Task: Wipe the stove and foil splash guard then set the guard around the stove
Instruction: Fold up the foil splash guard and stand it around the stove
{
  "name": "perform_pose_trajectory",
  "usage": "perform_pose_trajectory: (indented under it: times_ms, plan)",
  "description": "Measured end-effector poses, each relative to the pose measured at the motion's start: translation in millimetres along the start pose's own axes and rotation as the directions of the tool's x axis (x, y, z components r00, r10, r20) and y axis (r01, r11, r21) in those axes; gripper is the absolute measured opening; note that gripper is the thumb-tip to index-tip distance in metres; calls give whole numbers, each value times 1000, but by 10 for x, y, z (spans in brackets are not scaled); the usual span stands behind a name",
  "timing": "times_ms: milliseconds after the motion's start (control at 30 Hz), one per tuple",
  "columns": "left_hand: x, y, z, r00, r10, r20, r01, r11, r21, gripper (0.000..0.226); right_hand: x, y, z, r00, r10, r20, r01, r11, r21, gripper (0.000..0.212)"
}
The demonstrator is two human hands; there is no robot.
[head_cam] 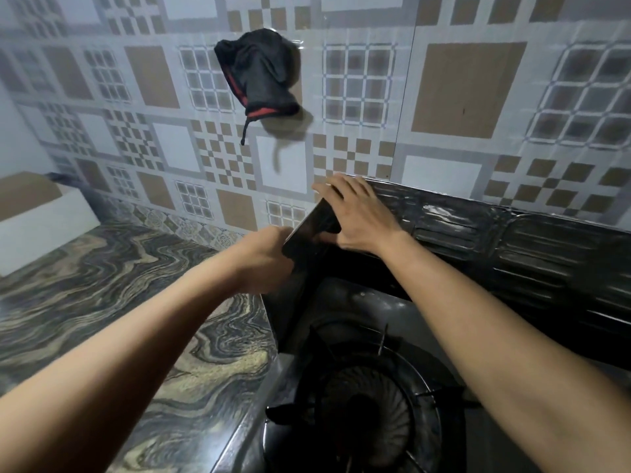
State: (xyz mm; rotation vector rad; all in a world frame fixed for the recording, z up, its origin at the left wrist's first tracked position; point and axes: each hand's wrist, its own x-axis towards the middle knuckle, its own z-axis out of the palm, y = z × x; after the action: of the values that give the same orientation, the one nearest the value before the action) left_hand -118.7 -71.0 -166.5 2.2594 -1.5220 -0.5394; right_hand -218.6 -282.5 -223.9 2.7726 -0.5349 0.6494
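Both forearms reach in from the near edge of the counter [102, 268], crossing over the stove [358, 387] and its round burner, which sits at the counter's right end against the tiled wall. Behind the stove the foil splash guard [512, 240] stands upright along the wall, dark and ribbed, with one panel folded forward at the stove's back left corner.

The left hand [263, 261] is closed around the lower edge of that folded panel. The right hand [355, 213] lies spread and flat over the top of the fold, fingers splayed, thumb tucked against the panel's inner face.

Thin embossed foil like this looks light and easily creased; I'd judge it will buckle if pinched at one point, and its cut edges may be sharp. Flat palms near the hinge lines, as now, seem the safest hold, guiding each panel rather than pulling it.

A dark cloth [263, 73] with red trim hangs on the wall above, well apart.
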Motion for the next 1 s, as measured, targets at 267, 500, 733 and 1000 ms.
perform_pose_trajectory:
  times_ms: [267,500,733,1000]
  plan:
    - [57,163,-131,990,-87,107,102,983,-150,28,-109,187,-97,998,26,-57,-20,995,100,67]
    - [115,189,-35,999,15,39,-15,1000,17,24,44,219,-224,995,25,-101,-10,989,148,30]
    - [92,90,-7,994,-9,-108,20,994,108,41,142,123,-29,998,-28,64,21,994,105,76]
    - [55,-65,-27,991,75,-112,-65,994,90,94,200,-23,222,994,46,-104,-56,994,-95,82]
